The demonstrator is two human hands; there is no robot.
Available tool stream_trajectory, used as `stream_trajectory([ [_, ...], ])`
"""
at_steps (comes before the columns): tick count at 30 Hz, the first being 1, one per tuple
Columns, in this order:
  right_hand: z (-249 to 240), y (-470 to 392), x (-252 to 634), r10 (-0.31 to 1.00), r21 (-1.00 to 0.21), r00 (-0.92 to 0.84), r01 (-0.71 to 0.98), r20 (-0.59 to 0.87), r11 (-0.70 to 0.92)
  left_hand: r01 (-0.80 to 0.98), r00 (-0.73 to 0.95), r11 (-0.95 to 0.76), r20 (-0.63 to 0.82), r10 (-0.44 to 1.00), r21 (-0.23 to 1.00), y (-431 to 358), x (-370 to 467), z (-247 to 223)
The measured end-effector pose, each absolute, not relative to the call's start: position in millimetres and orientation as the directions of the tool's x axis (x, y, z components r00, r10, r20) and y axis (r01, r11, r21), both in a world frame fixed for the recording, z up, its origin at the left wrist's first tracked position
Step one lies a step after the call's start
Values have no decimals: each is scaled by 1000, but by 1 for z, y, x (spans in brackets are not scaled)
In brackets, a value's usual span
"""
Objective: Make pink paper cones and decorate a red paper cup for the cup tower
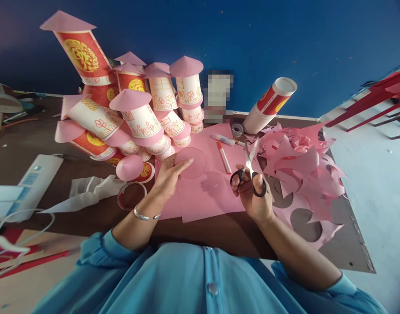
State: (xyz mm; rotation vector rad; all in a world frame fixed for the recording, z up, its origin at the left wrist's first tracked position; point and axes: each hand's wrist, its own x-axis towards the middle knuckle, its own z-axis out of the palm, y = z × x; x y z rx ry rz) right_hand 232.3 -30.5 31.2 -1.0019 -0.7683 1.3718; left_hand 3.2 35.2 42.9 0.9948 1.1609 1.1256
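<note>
Between the thumb and fingers of my left hand (169,174) is a round pink paper disc (195,163), held over pink sheets (203,200) on the table. My right hand (254,192) has its fingers in the black handles of a pair of scissors (249,163); the blades point away from me and stand slightly apart. A red-and-white marker (224,158) lies on the pink paper between my hands, with a clear tube (223,140) behind it.
Decorated paper-cup towers (139,115) with pink cone tops stand at the left. Stacked cups (267,107) lean behind, near a tape roll (237,129). Pink cut scraps (301,161) cover the right side. A larger tape roll (132,184) and a white power strip (39,183) lie at left.
</note>
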Motion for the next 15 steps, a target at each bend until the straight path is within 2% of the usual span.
stream_trajectory([
  [4,43,-20,243,952,-849,296,-520,-80,90,-125,28,200,-198,980,972,35,1,38],
  [6,45,-16,248,935,-838,348,-529,-68,136,-102,28,196,-194,981,975,34,1,38],
  [8,41,-17,248,954,-859,296,-501,-52,108,-96,58,195,-191,980,976,33,2,39],
  [11,31,-26,237,991,-884,62,-462,-116,-74,-42,129,169,-163,978,985,30,4,41],
  [13,26,-32,228,982,-865,-53,-466,-181,-185,88,122,-9,-2,993,996,29,4,41],
  [15,23,-34,222,972,-840,-74,-492,-222,-230,265,141,-323,295,945,909,26,3,40],
])
